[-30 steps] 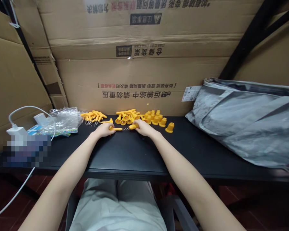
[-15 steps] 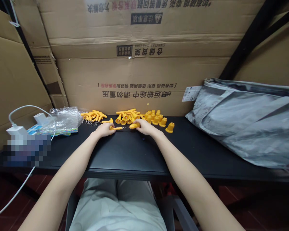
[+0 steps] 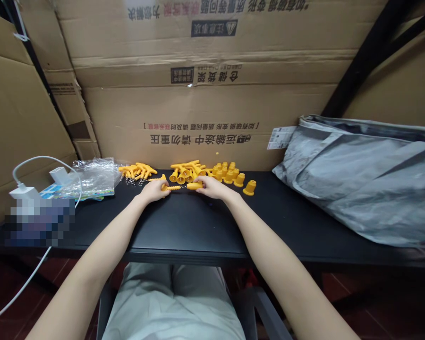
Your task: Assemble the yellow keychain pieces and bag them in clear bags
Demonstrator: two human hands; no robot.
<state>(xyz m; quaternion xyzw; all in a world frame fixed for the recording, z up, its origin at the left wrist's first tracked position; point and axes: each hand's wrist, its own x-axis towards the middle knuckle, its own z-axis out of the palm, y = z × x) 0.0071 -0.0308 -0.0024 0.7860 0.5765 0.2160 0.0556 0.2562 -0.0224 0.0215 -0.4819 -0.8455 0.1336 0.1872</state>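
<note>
Left grip (image 3: pixel 153 190) pinches the corkscrew (image 3: pixel 174 188); its long axis points right, toward the cover (image 3: pixel 193 186) pinched in the right grip (image 3: pixel 212 188).

Lined along the desk (image 3: pixel 198 231) from left: charger (image 3: pixel 25 192), wrap (image 3: pixel 92 177), screws (image 3: pixel 143 168), cones (image 3: pixel 181 179), caps (image 3: pixel 228 176) and bag (image 3: pixel 361 184). Strung in front of the cones, left to right: left hand (image 3: pixel 154 190), rod (image 3: pixel 174 188), coil (image 3: pixel 183 187), handle (image 3: pixel 193 186), right hand (image 3: pixel 212 187). Standing behind it all: cardboard (image 3: pixel 205 104).

Yellow corkscrew (image 3: pixel 174 188) — level, metal spiral toward yellow sleeve (image 3: pixel 193 186)
</note>
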